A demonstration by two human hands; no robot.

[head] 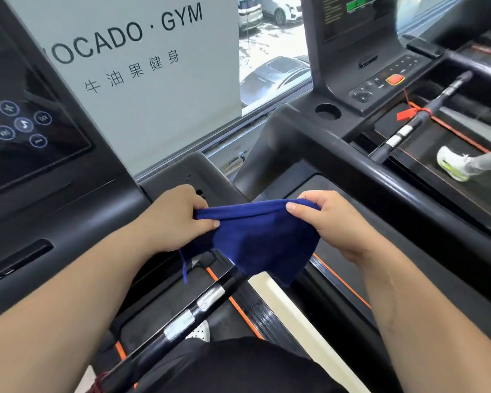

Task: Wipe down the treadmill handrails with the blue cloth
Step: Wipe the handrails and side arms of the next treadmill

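Both my hands hold the blue cloth [255, 239] stretched between them in mid-air. My left hand [176, 219] pinches its left end and my right hand [332, 222] pinches its right top edge. The cloth hangs down over the upper end of a black handrail [193, 310] with silver grip plates, which runs diagonally toward the lower left. Whether the cloth touches the rail I cannot tell. A thick black side rail [380, 177] runs along to the right of my right hand.
A treadmill console screen [31, 129] stands at the left. Ahead is a white gym sign [142, 66] on a window. On the neighbouring treadmill at the right, another console [380, 83] and a person's white shoe [451, 163] on the belt.
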